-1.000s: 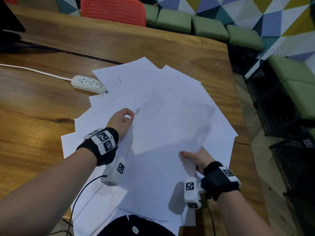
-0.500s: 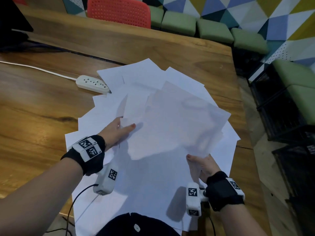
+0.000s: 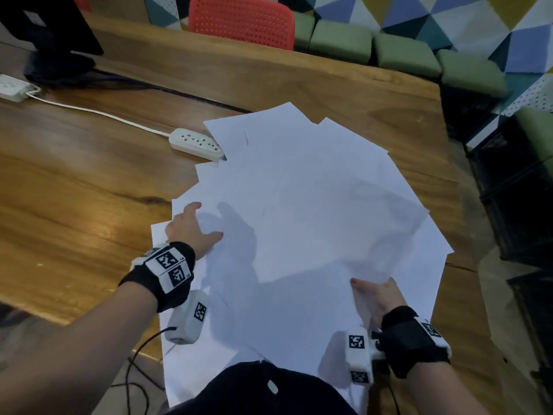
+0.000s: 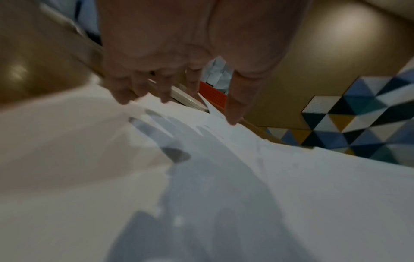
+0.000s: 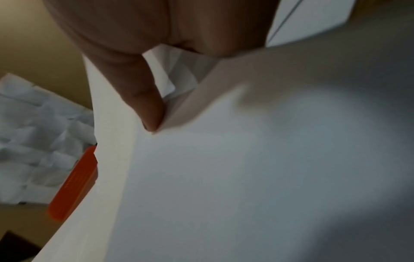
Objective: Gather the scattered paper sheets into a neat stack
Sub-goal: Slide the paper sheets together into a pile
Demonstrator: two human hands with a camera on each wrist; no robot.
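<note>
Several white paper sheets (image 3: 299, 190) lie fanned and overlapping on the wooden table (image 3: 89, 175). My left hand (image 3: 194, 229) is at the left edge of the spread. In the left wrist view its fingers (image 4: 233, 106) are straight and spread, tips touching the paper (image 4: 246, 177). In the head view an overlapping sheet hides some of those fingers. My right hand (image 3: 377, 298) pinches the near right edge of the top sheets, thumb on top. In the right wrist view the thumb (image 5: 145, 99) presses on a sheet (image 5: 224, 177) that curves upward.
A white power strip (image 3: 196, 143) touches the far left corner of the sheets, its cable running left to a second strip (image 3: 12, 89). A red chair (image 3: 242, 19) and green cushions (image 3: 404, 52) stand behind the table. Black crates (image 3: 514, 190) stand beyond the table's right edge.
My left hand has moved left to the edge of the spread and its curled fingers have straightened. The right hand has kept its pinch on the top sheets.
</note>
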